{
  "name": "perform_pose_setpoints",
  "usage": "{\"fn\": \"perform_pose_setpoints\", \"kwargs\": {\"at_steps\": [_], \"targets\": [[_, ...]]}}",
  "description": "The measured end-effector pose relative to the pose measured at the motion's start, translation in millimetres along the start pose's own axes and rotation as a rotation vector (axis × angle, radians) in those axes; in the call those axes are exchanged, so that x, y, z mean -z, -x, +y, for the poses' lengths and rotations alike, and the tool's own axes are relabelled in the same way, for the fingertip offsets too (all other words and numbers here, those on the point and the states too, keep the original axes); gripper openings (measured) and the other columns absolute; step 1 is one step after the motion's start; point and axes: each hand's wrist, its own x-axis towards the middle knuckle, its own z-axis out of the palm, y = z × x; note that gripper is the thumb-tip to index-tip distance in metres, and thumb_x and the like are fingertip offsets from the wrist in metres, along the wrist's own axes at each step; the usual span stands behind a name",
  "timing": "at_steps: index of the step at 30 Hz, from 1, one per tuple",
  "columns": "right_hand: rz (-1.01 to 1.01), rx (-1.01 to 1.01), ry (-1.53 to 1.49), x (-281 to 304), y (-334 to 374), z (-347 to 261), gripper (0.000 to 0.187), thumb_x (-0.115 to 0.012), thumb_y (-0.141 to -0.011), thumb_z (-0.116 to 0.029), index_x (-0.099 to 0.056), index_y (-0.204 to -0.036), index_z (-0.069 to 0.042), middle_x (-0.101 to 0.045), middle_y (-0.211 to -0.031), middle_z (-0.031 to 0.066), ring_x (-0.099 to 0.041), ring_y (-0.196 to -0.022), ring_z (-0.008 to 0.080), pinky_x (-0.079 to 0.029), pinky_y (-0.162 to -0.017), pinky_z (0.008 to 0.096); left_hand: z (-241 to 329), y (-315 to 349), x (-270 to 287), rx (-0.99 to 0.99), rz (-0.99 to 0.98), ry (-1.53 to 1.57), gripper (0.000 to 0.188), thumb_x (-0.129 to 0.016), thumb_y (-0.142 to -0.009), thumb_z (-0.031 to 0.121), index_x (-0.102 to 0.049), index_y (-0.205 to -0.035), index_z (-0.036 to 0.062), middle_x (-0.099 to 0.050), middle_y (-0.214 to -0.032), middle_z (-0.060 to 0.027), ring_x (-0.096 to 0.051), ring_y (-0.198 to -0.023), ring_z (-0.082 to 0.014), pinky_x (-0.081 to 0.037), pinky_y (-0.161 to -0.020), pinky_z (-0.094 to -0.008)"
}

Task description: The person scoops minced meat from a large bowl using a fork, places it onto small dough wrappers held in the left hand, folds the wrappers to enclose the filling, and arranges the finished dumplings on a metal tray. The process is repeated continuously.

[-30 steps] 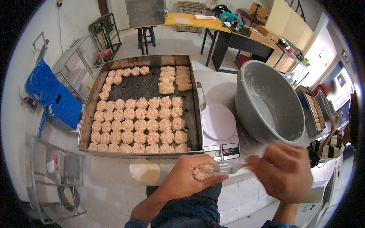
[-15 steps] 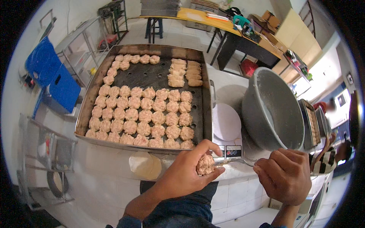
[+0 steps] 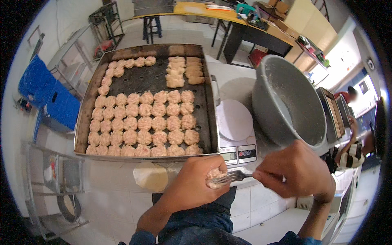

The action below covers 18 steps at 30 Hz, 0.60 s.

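My left hand [image 3: 192, 179] is wrapped round a raw meat dumpling [image 3: 212, 178], its pinkish filling showing between thumb and forefinger. The tines of a metal fork [image 3: 233, 176] press on that filling. My right hand [image 3: 295, 171], slightly blurred, grips the fork's handle. Just beyond my left hand lies a square metal tray [image 3: 143, 83] with holes in its base. Close rows of similar dumplings [image 3: 144, 122] fill its near part. Next to my left wrist are pale round wrappers [image 3: 151, 176] on the table.
A digital scale [image 3: 234, 120] with a round plate stands right of the tray. Beside it is a large grey basin [image 3: 267, 110] with residue inside. Rolled pieces [image 3: 194, 69] lie in the tray's far right. Another person in a striped top [image 3: 350, 156] works at the right, near another tray [image 3: 331, 112].
My left fingers have closed more tightly round the dumpling. The fork has turned, and its tines now show against the filling. The view has shifted, so the tray appears farther left.
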Motion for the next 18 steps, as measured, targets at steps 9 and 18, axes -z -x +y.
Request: {"fn": "perform_pose_setpoints", "kwargs": {"at_steps": [9,18], "targets": [[0.431,-0.564,0.221,55,41,125,0.032,-0.066,-0.093,-0.029,-0.074,-0.084,0.000,-0.068,-0.067,0.0150,-0.065,-0.057,0.0244,-0.050,-0.055,0.0369,-2,9,-3,0.177,-0.072,0.492,0.039,-0.087,-0.079,0.018,-0.059,-0.104,0.0066,-0.067,-0.096,-0.0057,-0.066,-0.080,-0.0078,-0.052,-0.064,-0.0227],[-0.167,-0.588,-0.019,43,-9,210,0.045,-0.052,-0.103,-0.037,-0.074,-0.098,0.002,-0.075,-0.081,0.0145,-0.073,-0.071,0.0209,-0.057,-0.065,0.0392,17,6,-16,0.332,-0.122,0.438,0.057,-0.085,-0.075,0.001,-0.056,-0.124,0.0060,-0.073,-0.095,-0.0075,-0.071,-0.081,-0.0127,-0.058,-0.070,-0.0288]]}}
